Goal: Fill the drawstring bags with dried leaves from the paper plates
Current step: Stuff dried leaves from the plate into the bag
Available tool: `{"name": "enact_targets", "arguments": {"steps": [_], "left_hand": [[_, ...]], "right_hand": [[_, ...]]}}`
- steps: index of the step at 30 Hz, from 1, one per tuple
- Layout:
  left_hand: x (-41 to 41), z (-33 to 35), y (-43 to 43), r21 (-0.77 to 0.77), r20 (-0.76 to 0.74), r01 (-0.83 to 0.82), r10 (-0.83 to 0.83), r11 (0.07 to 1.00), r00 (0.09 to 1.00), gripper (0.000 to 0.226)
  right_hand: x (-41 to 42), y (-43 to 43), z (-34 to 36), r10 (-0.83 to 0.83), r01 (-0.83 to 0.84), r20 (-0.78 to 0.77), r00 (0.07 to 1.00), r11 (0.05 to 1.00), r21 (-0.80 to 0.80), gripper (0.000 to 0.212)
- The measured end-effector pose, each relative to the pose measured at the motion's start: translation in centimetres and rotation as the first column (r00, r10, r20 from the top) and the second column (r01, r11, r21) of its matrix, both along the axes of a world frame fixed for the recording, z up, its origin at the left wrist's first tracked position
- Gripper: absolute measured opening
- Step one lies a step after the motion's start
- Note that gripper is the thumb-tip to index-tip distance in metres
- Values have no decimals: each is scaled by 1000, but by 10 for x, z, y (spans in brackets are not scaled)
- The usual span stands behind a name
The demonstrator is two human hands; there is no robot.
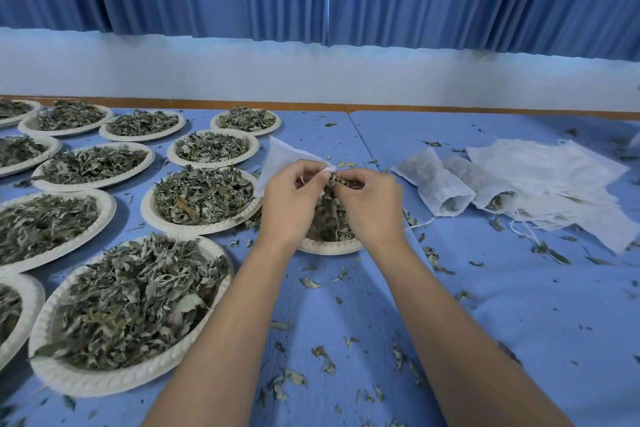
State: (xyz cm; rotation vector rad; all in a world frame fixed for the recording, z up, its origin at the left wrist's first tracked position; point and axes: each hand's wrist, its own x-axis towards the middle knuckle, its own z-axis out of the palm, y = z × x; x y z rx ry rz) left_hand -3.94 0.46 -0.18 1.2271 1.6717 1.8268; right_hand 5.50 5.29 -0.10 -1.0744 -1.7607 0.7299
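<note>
the left hand (289,199) and right hand (369,206) cover most of one paper plate (329,247); the view's left edge cuts off other plates (33,308).

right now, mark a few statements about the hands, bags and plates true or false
1. The left hand holds a white drawstring bag. True.
2. The right hand is empty. False: it pinches a clump of dried leaves.
3. A bag with leaves inside lies to the right of the hands. True.
4. The plates on the left are bare. False: those plates are heaped with leaves.
</note>
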Motion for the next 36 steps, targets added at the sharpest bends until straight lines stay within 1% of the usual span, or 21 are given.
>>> {"name": "enact_targets", "arguments": {"steps": [3, 5, 7, 9, 11, 12, 14, 15, 19, 21, 23, 25, 26, 28, 31, 34, 35, 36], "left_hand": [[2, -4, 0, 12, 54, 51, -52, 999, 997, 19], [3, -3, 0, -20, 40, 60, -59, 998, 997, 21], [2, 1, 0, -59, -1, 74, -74, 995, 997, 28], [3, 4, -3, -86, -34, 138, -141, 987, 989, 38], [6, 3, -4, -134, -144, 178, -197, 975, 970, 45], [7, 2, -4, -157, -219, 164, -196, 974, 956, 49], [9, -2, -2, -144, -317, 95, -137, 985, 938, 52], [10, -2, -1, -116, -334, 55, -91, 992, 938, 49], [10, -3, 4, 13, -316, -56, 57, 998, 947, 36], [8, -5, 5, 30, -304, -95, 99, 995, 947, 32], [5, -7, 6, 24, -277, -136, 137, 990, 951, 31], [3, -9, 7, 29, -235, -150, 152, 988, 960, 34], [2, -10, 7, 33, -218, -155, 158, 987, 963, 35], [2, -11, 6, 22, -206, -168, 169, 986, 964, 34], [2, -10, 6, -19, -257, -181, 170, 983, 951, 29], [1, -9, 6, -14, -292, -160, 149, 987, 945, 25], [1, -9, 6, -10, -303, -150, 140, 989, 943, 25], [1, -9, 5, -7, -318, -141, 131, 990, 939, 24]], "right_hand": [[-1, -2, 2, -17, 17, 7, 1000, 1000, 21, 15], [-1, -3, 3, -7, 6, 17, 1000, 1000, 24, 16], [1, -3, 6, 4, -4, 6, 1000, 1000, 15, 16], [2, -2, 8, 9, -9, -2, 1000, 1000, -3, 17], [4, -1, 9, 11, -11, -8, 1000, 999, -38, 18], [4, -1, 8, 10, -11, -19, 1000, 998, -58, 18], [4, -3, 7, 3, -6, -27, 1000, 996, -84, 19], [3, -4, 7, 4, -7, -28, 1000, 996, -93, 19], [-1, -8, 9, 36, -41, -50, 998, 994, -104, 17], [-1, -8, 9, 81, -86, -43, 996, 987, -135, 17], [-2, -8, 9, 128, -144, -88, 988, 967, -211, 21], [-3, -8, 11, 132, -172, -150, 980, 941, -293, 24], [-4, -9, 11, 130, -174, -154, 979, 933, -314, 22], [-5, -9, 11, 134, -165, -116, 984, 932, -323, 12], [-5, -9, 9, 136, -144, -48, 990, 955, -260, 23], [-2, -8, 11, 124, -115, 47, 991, 980, -162, 29], [-1, -7, 12, 123, -113, 47, 991, 978, -175, 31], [0, -4, 13, 124, -118, 14, 992, 968, -219, 35]]}}
